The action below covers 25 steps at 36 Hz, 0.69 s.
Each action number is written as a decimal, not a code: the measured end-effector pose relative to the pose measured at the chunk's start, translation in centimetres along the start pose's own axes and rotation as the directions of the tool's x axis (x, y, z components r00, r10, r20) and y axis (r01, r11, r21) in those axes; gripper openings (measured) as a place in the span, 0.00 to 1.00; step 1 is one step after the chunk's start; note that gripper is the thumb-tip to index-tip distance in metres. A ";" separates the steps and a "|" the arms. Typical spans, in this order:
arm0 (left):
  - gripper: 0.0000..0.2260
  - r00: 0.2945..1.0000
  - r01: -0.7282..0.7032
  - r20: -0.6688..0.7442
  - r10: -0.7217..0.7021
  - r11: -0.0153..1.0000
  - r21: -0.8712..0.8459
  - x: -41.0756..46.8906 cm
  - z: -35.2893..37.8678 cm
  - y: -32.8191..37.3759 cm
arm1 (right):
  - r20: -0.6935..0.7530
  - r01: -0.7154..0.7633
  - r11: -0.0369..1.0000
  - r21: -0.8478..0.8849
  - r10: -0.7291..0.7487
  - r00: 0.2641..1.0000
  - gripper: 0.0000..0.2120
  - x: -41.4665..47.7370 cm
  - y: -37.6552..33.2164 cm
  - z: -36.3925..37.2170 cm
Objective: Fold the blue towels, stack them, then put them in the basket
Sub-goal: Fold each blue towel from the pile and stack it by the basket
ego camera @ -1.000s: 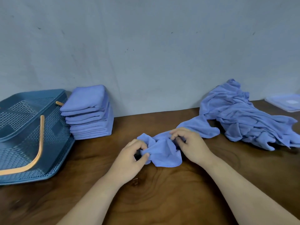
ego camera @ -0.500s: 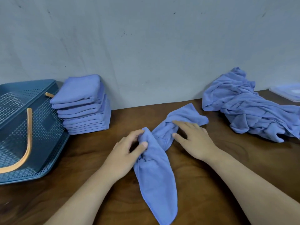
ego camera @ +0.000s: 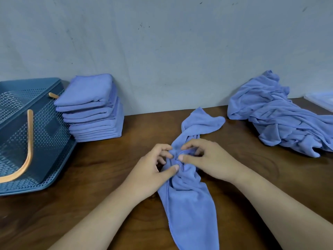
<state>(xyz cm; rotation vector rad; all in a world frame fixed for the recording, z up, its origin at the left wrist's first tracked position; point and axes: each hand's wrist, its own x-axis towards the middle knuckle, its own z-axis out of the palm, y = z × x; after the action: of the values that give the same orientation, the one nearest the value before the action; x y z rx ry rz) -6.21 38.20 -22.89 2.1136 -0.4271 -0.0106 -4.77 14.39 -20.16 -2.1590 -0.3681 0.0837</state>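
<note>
Two hands pinch one bunched blue towel (ego camera: 191,210) mid-length: left hand (ego camera: 151,172), right hand (ego camera: 209,159), fingertips close together.

Left hand (ego camera: 150,171), right hand (ego camera: 210,159), fingertips (ego camera: 180,157) together.

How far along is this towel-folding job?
Done: a stack of folded towels stands beside the basket. In hand: the left hand and right hand pinch one crumpled towel at its middle, not yet folded. Left: that towel, the unfolded pile at the right, then moving the stack into the basket, where no towels show.
</note>
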 end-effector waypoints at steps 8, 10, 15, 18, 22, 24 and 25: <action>0.14 0.995 -0.074 0.075 0.063 0.986 0.147 0.1 -0.4 -0.3 | 0.257 0.049 0.998 -0.049 -0.035 0.966 0.15 -0.6 -0.5 -1.7; 0.14 0.997 -0.074 0.048 0.068 0.986 0.149 0.1 -0.9 -0.3 | 0.289 0.038 0.998 -0.050 -0.022 0.957 0.15 -0.9 -0.7 -2.5; 0.15 1.000 -0.010 0.019 0.005 0.962 0.273 0.4 -2.7 -0.5 | 0.366 -0.125 0.989 -0.078 0.145 0.919 0.10 -1.5 -1.3 -5.4; 0.13 0.991 0.097 0.051 -0.126 0.918 0.384 0.8 -4.2 0.4 | 0.427 -0.166 0.959 -0.228 0.252 0.869 0.08 -1.6 -1.1 -6.9; 0.09 0.972 0.148 0.070 -0.225 0.814 0.561 0.8 -5.9 1.7 | 0.476 -0.241 0.934 -0.264 0.343 0.810 0.10 -2.0 -1.2 -7.4; 0.10 0.994 0.095 -0.021 -0.110 0.732 0.675 0.6 -4.9 1.9 | 0.391 -0.236 0.930 -0.282 0.336 0.857 0.14 -1.8 -1.2 -6.8; 0.11 0.998 0.048 -0.057 -0.011 0.723 0.689 0.5 -3.9 1.9 | 0.316 -0.218 0.930 -0.295 0.310 0.897 0.14 -1.6 -1.1 -6.2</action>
<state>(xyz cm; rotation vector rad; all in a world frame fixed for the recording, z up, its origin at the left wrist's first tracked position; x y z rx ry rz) -5.66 40.31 -19.09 2.8607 -0.4031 0.2176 -5.29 9.59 -15.80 -2.4391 -0.2967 0.6257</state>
